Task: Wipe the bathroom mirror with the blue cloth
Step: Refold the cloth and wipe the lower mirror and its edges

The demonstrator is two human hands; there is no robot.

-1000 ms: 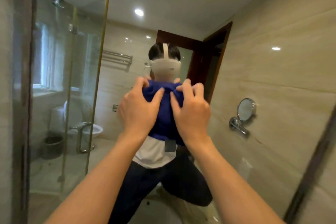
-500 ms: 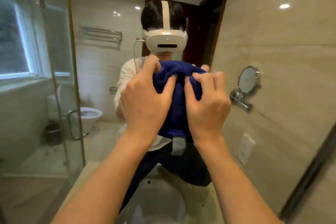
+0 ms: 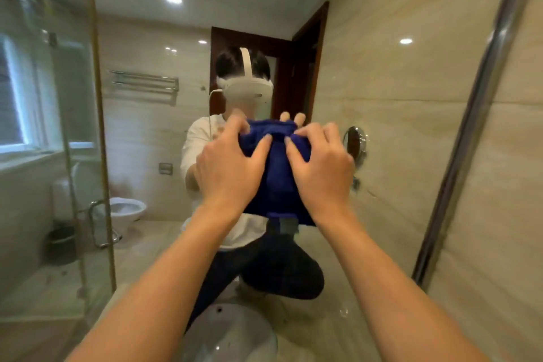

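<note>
The bathroom mirror [image 3: 382,82] fills nearly the whole view, its metal edge strip running down the right side. A folded blue cloth [image 3: 277,173] is pressed flat against the glass at the centre. My left hand [image 3: 229,167] holds down its left half and my right hand [image 3: 320,170] its right half, fingers spread and curled over the top edge. The cloth's lower edge hangs just below my wrists. Behind the cloth the glass shows the reflection of a crouching person wearing a white headset.
A white basin [image 3: 232,335] sits below my arms on the beige counter [image 3: 311,329]. Reflected in the mirror are a glass shower screen [image 3: 73,156], a toilet [image 3: 126,211], a towel rail [image 3: 145,82] and a small round wall mirror [image 3: 355,141].
Both hands and the cloth have slid down the glass, from level with the reflected headset to the reflected chest. The view has pulled back and tilted, showing more ceiling and the mirror's right edge.
</note>
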